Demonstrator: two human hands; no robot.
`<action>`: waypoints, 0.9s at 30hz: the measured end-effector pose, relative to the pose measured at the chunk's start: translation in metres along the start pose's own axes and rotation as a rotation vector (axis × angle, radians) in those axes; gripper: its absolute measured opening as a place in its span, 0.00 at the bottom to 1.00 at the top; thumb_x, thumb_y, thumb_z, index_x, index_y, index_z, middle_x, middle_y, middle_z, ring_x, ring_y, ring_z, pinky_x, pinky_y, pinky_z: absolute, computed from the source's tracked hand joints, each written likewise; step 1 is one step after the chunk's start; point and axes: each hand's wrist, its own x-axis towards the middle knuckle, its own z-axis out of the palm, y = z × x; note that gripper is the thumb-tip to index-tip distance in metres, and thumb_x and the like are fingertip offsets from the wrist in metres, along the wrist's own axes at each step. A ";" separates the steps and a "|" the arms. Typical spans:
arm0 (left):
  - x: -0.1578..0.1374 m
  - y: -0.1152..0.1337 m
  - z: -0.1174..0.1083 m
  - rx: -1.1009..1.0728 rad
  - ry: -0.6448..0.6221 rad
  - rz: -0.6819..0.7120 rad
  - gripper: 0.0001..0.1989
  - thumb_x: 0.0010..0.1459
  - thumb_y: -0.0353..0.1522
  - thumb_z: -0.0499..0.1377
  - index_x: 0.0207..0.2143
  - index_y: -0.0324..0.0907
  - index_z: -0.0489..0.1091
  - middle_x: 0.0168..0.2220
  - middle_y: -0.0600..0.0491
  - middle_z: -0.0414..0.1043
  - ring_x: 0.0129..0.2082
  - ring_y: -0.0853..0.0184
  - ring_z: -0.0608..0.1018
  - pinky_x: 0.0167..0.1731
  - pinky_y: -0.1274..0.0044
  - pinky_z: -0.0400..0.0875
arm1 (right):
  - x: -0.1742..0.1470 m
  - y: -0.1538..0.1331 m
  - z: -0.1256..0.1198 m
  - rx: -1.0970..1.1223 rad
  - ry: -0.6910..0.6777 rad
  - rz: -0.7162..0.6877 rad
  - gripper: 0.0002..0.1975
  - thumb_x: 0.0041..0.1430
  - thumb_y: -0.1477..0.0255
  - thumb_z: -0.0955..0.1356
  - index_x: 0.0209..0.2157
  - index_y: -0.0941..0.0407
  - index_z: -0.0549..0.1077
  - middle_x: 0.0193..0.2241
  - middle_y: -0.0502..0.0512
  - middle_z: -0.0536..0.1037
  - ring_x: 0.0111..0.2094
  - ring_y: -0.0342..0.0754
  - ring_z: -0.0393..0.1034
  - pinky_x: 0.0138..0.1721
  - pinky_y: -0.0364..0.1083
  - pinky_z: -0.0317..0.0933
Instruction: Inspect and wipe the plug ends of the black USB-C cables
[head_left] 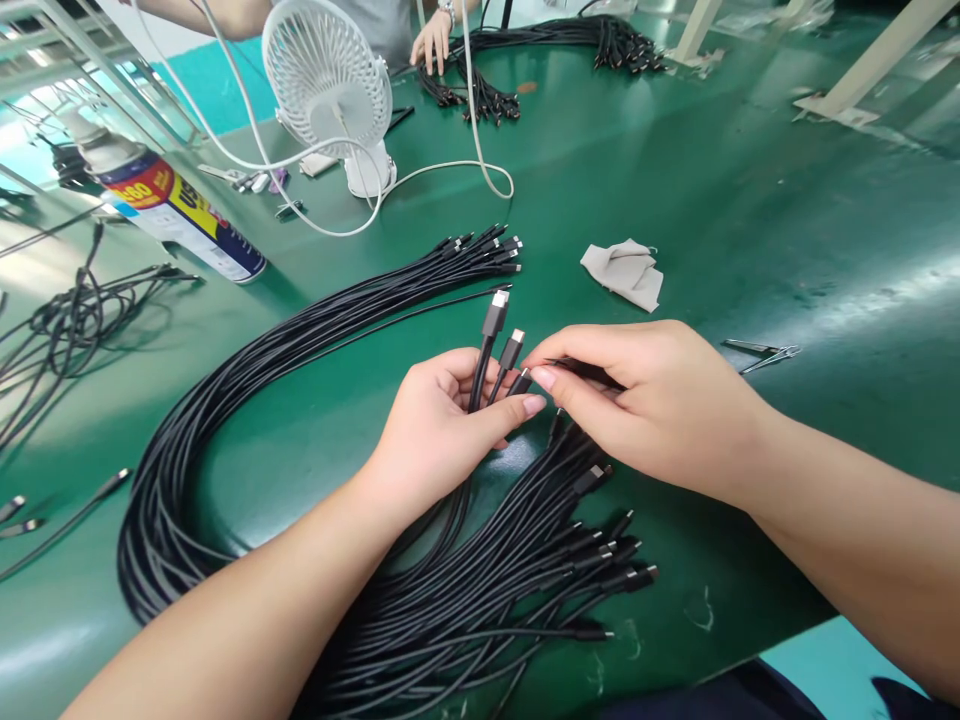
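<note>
My left hand is closed around several black USB cables, their connector ends sticking up above the fingers. My right hand meets it fingertip to fingertip, thumb and forefinger pinched at the metal tip of one cable's connector. Something dark shows inside the right hand's curl, too hidden to name. Below and left of both hands, a thick bundle of black cables bends in a U on the green table. One set of its ends lies under my hands, the other beyond them.
A crumpled grey cloth and metal tweezers lie beyond my right hand. At the left are a spray can, a white fan with a looping cord, and tangled cables. Across the table, another person's hand touches a cable bundle.
</note>
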 end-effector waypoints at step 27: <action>-0.001 -0.003 -0.004 -0.020 -0.031 -0.065 0.12 0.40 0.26 0.72 0.30 0.40 0.75 0.26 0.58 0.74 0.24 0.73 0.75 0.18 0.85 0.68 | 0.008 0.005 -0.003 0.116 -0.002 0.121 0.08 0.61 0.76 0.64 0.29 0.56 0.72 0.19 0.47 0.75 0.17 0.41 0.63 0.21 0.42 0.54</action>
